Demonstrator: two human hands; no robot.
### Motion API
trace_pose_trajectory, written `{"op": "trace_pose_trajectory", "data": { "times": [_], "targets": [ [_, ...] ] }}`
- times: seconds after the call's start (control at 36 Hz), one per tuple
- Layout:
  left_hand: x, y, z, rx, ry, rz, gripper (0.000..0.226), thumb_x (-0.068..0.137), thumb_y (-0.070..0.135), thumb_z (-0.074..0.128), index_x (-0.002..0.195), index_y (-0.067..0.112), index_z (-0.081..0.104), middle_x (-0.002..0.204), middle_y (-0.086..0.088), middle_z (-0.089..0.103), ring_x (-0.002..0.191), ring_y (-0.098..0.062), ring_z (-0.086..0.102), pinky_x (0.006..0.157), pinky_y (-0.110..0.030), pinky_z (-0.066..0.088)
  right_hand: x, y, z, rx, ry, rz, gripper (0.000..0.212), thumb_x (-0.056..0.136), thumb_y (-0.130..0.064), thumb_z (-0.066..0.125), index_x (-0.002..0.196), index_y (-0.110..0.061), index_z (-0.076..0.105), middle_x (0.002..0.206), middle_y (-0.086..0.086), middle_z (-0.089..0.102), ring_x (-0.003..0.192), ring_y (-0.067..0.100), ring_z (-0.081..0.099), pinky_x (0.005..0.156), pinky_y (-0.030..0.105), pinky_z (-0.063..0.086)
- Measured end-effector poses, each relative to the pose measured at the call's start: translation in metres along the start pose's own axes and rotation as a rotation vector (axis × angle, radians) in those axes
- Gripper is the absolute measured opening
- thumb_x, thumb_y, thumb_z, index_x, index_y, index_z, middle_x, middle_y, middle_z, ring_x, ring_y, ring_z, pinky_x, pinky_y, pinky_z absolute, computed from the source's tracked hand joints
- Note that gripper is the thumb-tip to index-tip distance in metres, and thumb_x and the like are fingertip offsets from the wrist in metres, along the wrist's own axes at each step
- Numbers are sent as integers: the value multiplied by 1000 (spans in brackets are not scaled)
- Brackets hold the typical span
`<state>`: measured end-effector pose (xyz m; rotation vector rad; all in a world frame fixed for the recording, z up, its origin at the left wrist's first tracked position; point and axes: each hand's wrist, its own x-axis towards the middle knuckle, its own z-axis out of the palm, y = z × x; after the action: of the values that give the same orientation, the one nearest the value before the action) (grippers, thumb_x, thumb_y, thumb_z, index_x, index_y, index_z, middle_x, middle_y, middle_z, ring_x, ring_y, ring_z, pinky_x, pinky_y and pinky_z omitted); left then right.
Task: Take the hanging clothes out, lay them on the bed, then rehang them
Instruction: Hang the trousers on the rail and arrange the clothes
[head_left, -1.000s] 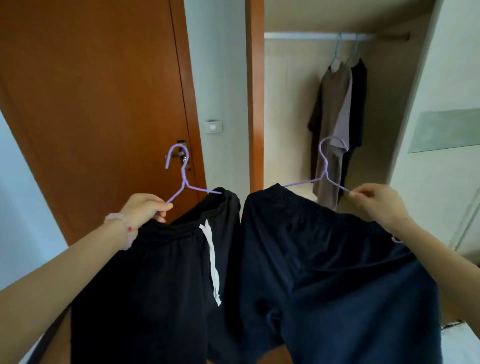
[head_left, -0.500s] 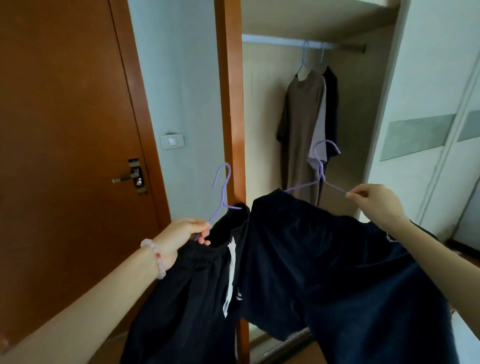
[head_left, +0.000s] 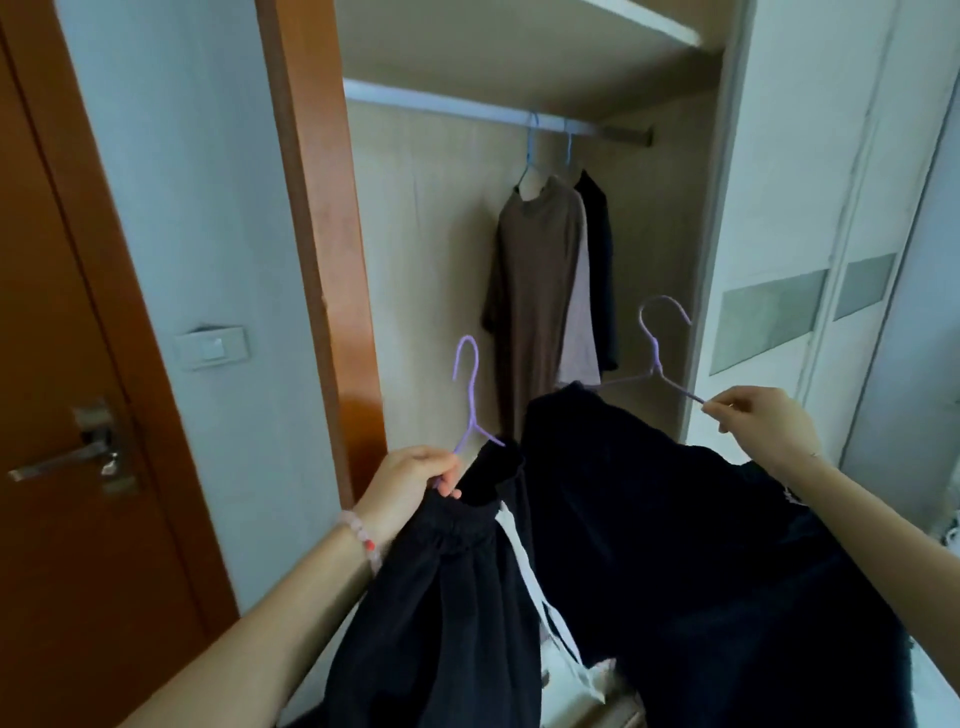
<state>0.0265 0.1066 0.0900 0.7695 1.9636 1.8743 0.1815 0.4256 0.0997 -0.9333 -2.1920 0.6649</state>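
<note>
My left hand (head_left: 410, 480) grips the arm of a purple hanger (head_left: 470, 395) that carries black shorts with a white drawstring (head_left: 441, 608). My right hand (head_left: 758, 423) pinches the end of a second purple hanger (head_left: 655, 349) bearing dark navy shorts (head_left: 675, 545). Both garments hang in front of the open wardrobe. Inside it, a brown shirt (head_left: 535, 291) and a black garment (head_left: 602, 270) hang on blue hangers from the rail (head_left: 447, 106), well above both held hangers.
A wooden door with a metal handle (head_left: 67, 457) stands at the left, beside a wall switch (head_left: 210, 347). An orange-brown wardrobe post (head_left: 322, 234) separates wall and wardrobe. White sliding wardrobe doors (head_left: 810, 260) fill the right side.
The view has swung right and moved closer to the wardrobe. Both hands with their hangers and shorts now sit nearer the hanging rail, still gripping as before.
</note>
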Motion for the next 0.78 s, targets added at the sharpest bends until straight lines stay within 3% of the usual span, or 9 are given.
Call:
{"op": "trace_pose_trajectory", "data": {
  "times": [0.08, 0.17, 0.25, 0.36, 0.47, 0.56, 0.64, 0.69, 0.78],
  "targets": [
    [38, 17, 1, -32, 34, 56, 34, 94, -4, 45, 63, 8, 53, 31, 5, 45, 57, -20, 43, 45, -7, 45, 21, -8, 4, 30, -2, -7, 18, 91, -31, 55, 85, -20, 68, 76, 2, 67, 71, 21, 58, 63, 29, 42],
    [74, 29, 8, -82, 110, 68, 35, 94, -5, 45, 62, 6, 54, 29, 4, 44, 41, -9, 51, 41, -7, 43, 38, -20, 12, 28, 15, -44, 16, 90, -32, 56, 82, -23, 66, 71, -4, 64, 66, 14, 56, 56, 23, 37],
    [105, 37, 21, -151, 155, 68, 35, 94, -3, 46, 60, 6, 52, 28, 4, 46, 30, -1, 49, 44, -11, 46, 57, -30, 25, 14, 17, -64, 14, 90, -32, 56, 82, -26, 66, 71, -6, 64, 69, 15, 59, 63, 25, 41],
    [144, 37, 32, -170, 225, 106, 35, 91, -1, 49, 57, 6, 48, 31, 5, 49, 48, -14, 52, 52, -19, 43, 81, -41, 41, 24, 13, -67, 14, 90, -33, 56, 85, -26, 68, 72, -8, 64, 71, 14, 61, 66, 29, 50],
    [185, 27, 38, -158, 312, 163, 34, 89, -4, 51, 56, 5, 49, 32, 4, 51, 38, -5, 52, 46, -10, 43, 104, -54, 55, 5, 21, -108, 14, 89, -34, 56, 79, -32, 65, 68, -10, 65, 64, 10, 61, 54, 22, 45],
    [215, 18, 42, -165, 355, 189, 33, 89, -3, 52, 57, 6, 52, 37, 4, 53, 51, -14, 53, 60, -20, 43, 126, -68, 67, 12, -3, -122, 13, 89, -34, 57, 81, -31, 67, 70, -9, 66, 65, 10, 62, 58, 25, 51],
    [240, 16, 40, -174, 368, 201, 30, 89, -1, 52, 60, 8, 54, 34, 7, 56, 55, -13, 54, 66, -24, 41, 145, -84, 79, 7, -36, -149, 12, 89, -33, 58, 84, -29, 68, 72, -10, 66, 65, 5, 60, 55, 21, 45],
    [253, 17, 35, -197, 386, 208, 31, 90, -1, 52, 60, 8, 54, 34, 9, 56, 45, -3, 55, 64, -24, 43, 157, -96, 88, 8, -54, -165, 13, 89, -31, 58, 85, -26, 69, 72, -9, 66, 61, 3, 59, 50, 17, 40],
    [266, 13, 28, -242, 427, 217, 33, 89, -3, 52, 57, 7, 54, 36, 3, 55, 34, 3, 52, 52, -11, 45, 174, -109, 104, 31, -92, -174, 17, 89, -29, 59, 78, -21, 69, 70, -6, 66, 60, 8, 59, 52, 20, 44]
  ]
}}
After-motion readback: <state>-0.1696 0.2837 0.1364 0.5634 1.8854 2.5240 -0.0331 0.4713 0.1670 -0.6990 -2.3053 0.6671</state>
